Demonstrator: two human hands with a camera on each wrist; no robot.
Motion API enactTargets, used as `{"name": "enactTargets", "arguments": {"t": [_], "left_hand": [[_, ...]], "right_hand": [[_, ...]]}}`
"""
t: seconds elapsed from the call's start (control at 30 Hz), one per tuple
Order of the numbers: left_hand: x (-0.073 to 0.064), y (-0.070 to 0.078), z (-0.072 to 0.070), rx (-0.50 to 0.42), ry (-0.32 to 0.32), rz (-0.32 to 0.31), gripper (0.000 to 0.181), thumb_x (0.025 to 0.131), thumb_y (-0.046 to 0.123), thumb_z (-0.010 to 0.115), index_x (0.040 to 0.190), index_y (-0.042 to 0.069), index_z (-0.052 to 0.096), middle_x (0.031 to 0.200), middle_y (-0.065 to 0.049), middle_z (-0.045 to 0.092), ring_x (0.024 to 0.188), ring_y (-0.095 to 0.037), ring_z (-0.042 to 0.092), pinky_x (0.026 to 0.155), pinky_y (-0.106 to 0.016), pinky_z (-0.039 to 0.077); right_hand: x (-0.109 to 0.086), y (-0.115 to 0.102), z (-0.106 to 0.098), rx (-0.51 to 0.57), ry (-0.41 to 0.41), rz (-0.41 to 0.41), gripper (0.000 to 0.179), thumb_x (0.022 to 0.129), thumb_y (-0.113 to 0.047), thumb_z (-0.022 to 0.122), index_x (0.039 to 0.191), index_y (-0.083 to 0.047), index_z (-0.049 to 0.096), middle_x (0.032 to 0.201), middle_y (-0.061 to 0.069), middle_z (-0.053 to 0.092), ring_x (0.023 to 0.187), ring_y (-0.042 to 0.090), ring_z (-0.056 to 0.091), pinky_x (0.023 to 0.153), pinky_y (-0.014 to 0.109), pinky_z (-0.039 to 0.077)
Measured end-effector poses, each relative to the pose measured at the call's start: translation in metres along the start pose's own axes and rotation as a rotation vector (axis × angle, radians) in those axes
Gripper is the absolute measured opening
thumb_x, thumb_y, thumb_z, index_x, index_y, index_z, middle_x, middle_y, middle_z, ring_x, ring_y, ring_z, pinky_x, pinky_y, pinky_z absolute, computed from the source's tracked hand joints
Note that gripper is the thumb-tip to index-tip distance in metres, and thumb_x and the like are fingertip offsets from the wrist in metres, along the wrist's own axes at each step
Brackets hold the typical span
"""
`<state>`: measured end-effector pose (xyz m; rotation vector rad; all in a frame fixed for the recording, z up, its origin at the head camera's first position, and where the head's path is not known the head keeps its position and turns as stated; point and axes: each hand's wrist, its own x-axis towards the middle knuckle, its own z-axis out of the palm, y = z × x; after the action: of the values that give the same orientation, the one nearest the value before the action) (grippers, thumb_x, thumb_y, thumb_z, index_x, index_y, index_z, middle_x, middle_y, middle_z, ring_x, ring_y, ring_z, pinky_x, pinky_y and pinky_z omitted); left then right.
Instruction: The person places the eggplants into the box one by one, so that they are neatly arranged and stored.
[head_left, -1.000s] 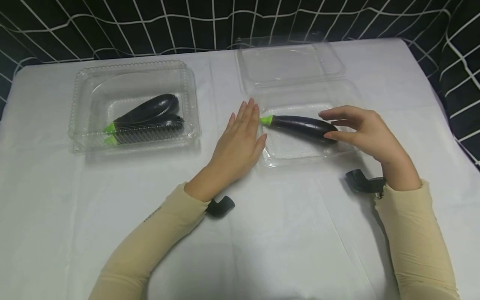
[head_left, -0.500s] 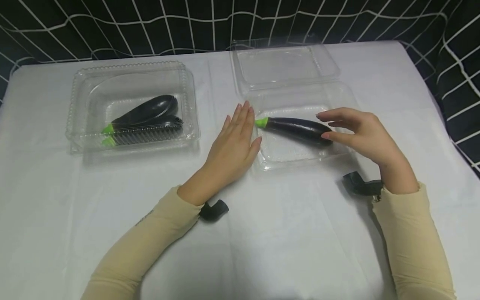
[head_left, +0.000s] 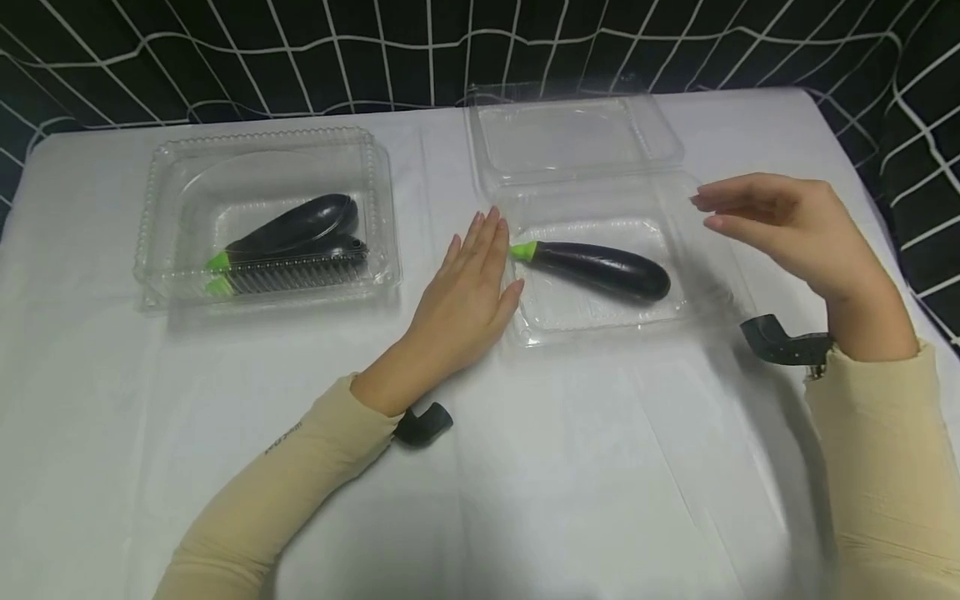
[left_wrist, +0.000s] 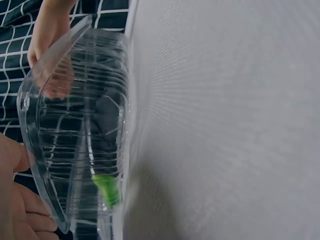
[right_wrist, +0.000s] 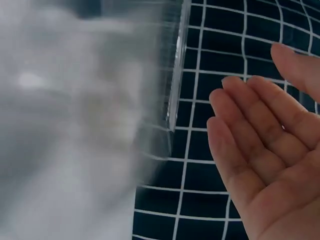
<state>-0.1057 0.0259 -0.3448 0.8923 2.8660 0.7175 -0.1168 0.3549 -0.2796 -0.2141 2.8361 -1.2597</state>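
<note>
A dark purple eggplant with a green stem end lies in the base of an open clear plastic clamshell box. In the left wrist view its green tip shows through the ribbed wall. My left hand rests with straight fingers along the box's left rim, near that tip. Raised beyond the box's right side, my right hand holds nothing, its fingers extended and thumb apart. The right wrist view shows the palm facing the camera, also with nothing in it.
Another clear plastic box stands at the left with two eggplants inside. The open box's lid lies folded back toward the table's far edge. A white cloth covers the table, and a dark curtain with white grid lines hangs behind.
My right hand has let go of the eggplant's thick end and moved up and to the right, off the box. The eggplant stays in the box; my left hand has barely moved.
</note>
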Motion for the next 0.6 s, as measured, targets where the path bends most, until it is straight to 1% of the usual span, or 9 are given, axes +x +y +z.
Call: {"name": "enactTargets", "arguments": {"t": [0.13, 0.27, 0.43, 0.53, 0.57, 0.6], "left_hand": [[0.000, 0.001, 0.000, -0.004, 0.003, -0.003, 0.063, 0.101, 0.031, 0.037, 0.147, -0.007, 0.016, 0.156, -0.017, 0.007, 0.143, -0.024, 0.001, 0.115, -0.035, -0.001], [0.000, 0.001, 0.000, -0.013, 0.008, -0.005, 0.062, 0.101, 0.030, 0.038, 0.147, -0.007, 0.017, 0.156, -0.017, 0.007, 0.143, -0.024, 0.001, 0.115, -0.035, 0.001], [0.000, 0.001, -0.001, -0.016, 0.010, -0.006, 0.062, 0.101, 0.029, 0.038, 0.146, -0.008, 0.018, 0.156, -0.017, 0.008, 0.143, -0.024, 0.002, 0.115, -0.036, 0.002], [0.000, 0.001, -0.002, -0.012, 0.009, -0.005, 0.062, 0.101, 0.029, 0.038, 0.146, -0.008, 0.018, 0.156, -0.018, 0.008, 0.143, -0.024, 0.002, 0.115, -0.036, 0.003], [0.000, 0.001, -0.002, -0.012, 0.010, -0.004, 0.062, 0.101, 0.029, 0.038, 0.146, -0.008, 0.018, 0.156, -0.018, 0.008, 0.143, -0.024, 0.002, 0.115, -0.036, 0.003], [0.000, 0.001, -0.002, -0.013, 0.011, -0.002, 0.062, 0.101, 0.028, 0.038, 0.146, -0.008, 0.018, 0.155, -0.018, 0.009, 0.143, -0.025, 0.002, 0.115, -0.036, 0.003]], "right_hand": [[0.012, 0.004, -0.013, 0.089, -0.008, 0.010, 0.029, 0.088, -0.005, 0.066, 0.117, 0.000, 0.064, 0.100, -0.013, 0.067, 0.092, -0.002, 0.062, 0.079, 0.006, 0.042], [0.021, 0.009, -0.023, 0.085, -0.014, 0.049, 0.030, 0.088, -0.006, 0.065, 0.118, -0.003, 0.064, 0.097, -0.015, 0.067, 0.092, -0.003, 0.061, 0.078, 0.005, 0.042], [0.030, 0.015, -0.032, 0.058, -0.017, 0.120, 0.030, 0.089, -0.012, 0.066, 0.119, -0.009, 0.065, 0.097, -0.018, 0.067, 0.093, -0.005, 0.059, 0.080, 0.004, 0.039], [0.037, 0.019, -0.034, 0.048, -0.017, 0.152, 0.032, 0.090, -0.016, 0.066, 0.121, -0.010, 0.064, 0.098, -0.018, 0.066, 0.094, -0.004, 0.059, 0.085, 0.004, 0.038], [0.039, 0.020, -0.035, 0.041, -0.016, 0.163, 0.033, 0.090, -0.018, 0.066, 0.122, -0.009, 0.063, 0.099, -0.018, 0.066, 0.094, -0.004, 0.059, 0.090, 0.006, 0.036], [0.042, 0.022, -0.035, 0.043, -0.015, 0.173, 0.034, 0.089, -0.019, 0.066, 0.122, -0.009, 0.063, 0.099, -0.018, 0.066, 0.094, -0.003, 0.059, 0.091, 0.007, 0.036]]}}
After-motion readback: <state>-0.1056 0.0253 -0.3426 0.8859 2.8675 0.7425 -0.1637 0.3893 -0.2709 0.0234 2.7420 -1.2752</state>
